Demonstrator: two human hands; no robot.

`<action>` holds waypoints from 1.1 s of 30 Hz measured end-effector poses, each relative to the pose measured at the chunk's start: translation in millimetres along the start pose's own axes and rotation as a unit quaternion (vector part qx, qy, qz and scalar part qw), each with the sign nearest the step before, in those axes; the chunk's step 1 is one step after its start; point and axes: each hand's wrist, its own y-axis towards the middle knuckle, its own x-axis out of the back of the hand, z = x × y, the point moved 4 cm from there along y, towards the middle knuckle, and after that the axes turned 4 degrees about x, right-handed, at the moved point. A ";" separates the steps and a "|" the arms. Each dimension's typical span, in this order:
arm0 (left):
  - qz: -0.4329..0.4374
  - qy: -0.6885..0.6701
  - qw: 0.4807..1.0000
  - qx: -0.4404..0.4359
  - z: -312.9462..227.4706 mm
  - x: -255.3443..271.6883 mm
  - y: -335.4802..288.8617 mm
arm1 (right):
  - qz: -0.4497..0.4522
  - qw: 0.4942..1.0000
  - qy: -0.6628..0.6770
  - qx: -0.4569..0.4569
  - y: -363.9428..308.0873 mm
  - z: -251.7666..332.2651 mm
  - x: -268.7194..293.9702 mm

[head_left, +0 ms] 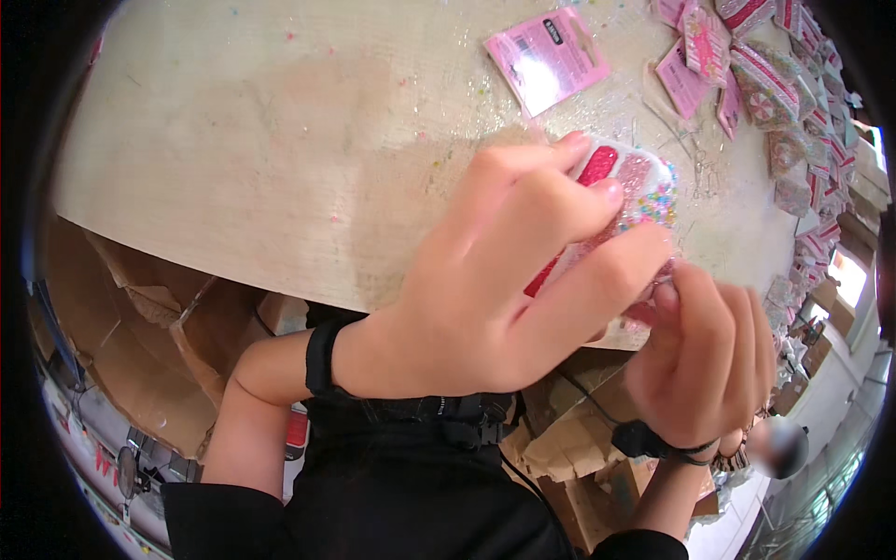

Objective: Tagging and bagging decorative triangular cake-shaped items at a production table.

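One pale desk: I see its wooden top sweep across the upper view, scattered with tiny coloured specks, its front edge bowed by the lens.
Room below: an open cardboard box sits at lower left with a small fan beyond it; crumpled brown cardboard shows under the desk near the right arm.
Right side: pink-and-clear packets heap along the desk's far right, running down the curved rim of my view.
Pink card: a shiny pink packet lies flat just beyond the hands, glare whitening its lower part.
Bead packet: the clear packet with red, pink and multicoloured fillings is between the two hands, above the desk's near edge.
Left grip: the left hand clasps it with curled fingers, hiding much of it from me.
Right grip: the right hand seems to pinch its lower right corner, though blur makes that contact uncertain.
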 end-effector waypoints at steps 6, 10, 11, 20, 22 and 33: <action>0.013 -0.025 0.998 -0.048 4.4 38.3 5.8 | -0.060 0.988 0.122 -0.068 -17.6 -44.6 3.8; 0.023 0.064 0.997 -0.036 -7.5 90.1 -10.6 | 0.108 0.981 0.148 -0.061 -56.8 -62.1 -8.6; 0.024 0.117 0.991 0.068 -21.2 125.8 -18.1 | 0.135 0.968 0.204 -0.056 -55.4 -59.7 -7.8; -0.030 0.601 0.730 0.325 -50.9 264.2 -105.3 | 0.122 0.932 0.332 -0.080 -70.1 -75.1 -38.6; 0.005 0.545 0.708 0.449 -46.4 274.5 -131.7 | 0.114 0.928 0.347 -0.070 -68.1 -84.1 -42.4; 0.363 0.040 0.929 0.055 -60.6 58.0 42.0 | 0.017 0.778 0.614 0.130 -9.1 -59.7 -42.1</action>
